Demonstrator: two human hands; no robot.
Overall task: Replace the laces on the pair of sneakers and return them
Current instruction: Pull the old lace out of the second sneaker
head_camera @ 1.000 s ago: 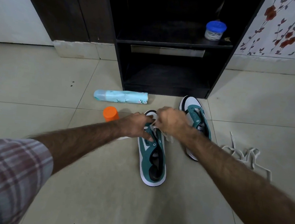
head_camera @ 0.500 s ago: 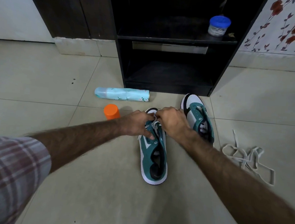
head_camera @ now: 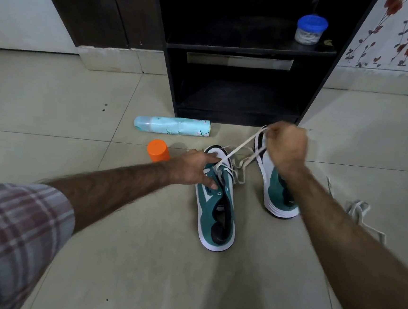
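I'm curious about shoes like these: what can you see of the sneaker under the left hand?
The near sneaker is teal with white toe, side stripe and sole, seemingly fabric or suede. It lies flat on the tiled floor, toe pointing away. The left hand presses on its front; the right hand pulls a white lace taut from its front eyelets. The rear eyelets are unlaced.

Orange cap (head_camera: 158,150) and spray can (head_camera: 172,126) crowd the left sneaker's (head_camera: 215,204) left.

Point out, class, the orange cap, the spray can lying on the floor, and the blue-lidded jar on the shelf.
orange cap (head_camera: 157,149): head view, on its flat top.
spray can (head_camera: 176,126): head view, on the middle of its body.
blue-lidded jar (head_camera: 312,22): head view, on its blue lid.
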